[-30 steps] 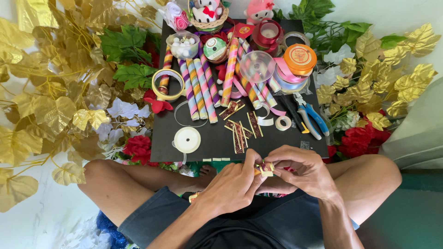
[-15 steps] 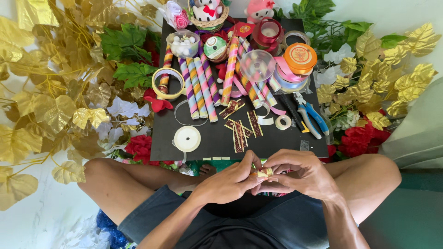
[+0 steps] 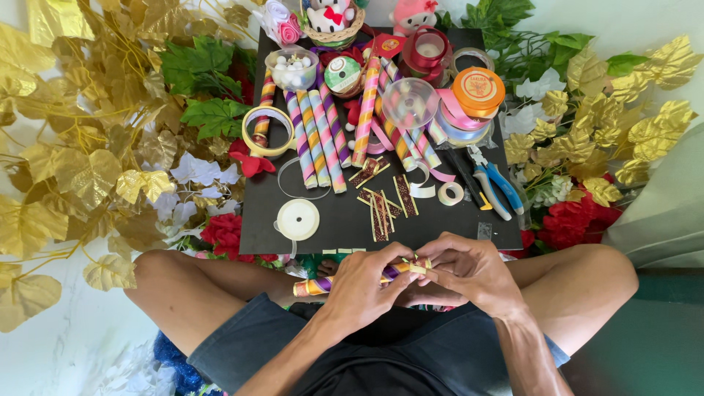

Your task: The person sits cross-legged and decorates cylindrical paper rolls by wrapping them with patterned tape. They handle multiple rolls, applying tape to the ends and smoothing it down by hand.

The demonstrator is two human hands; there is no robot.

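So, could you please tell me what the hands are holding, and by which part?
Both hands, left hand and right hand, hold a striped purple-and-orange paper roll at its right end.

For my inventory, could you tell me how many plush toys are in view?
2. A white plush toy sits in the wicker basket at the top edge; a pink plush toy stands right of it. Others may be hidden.
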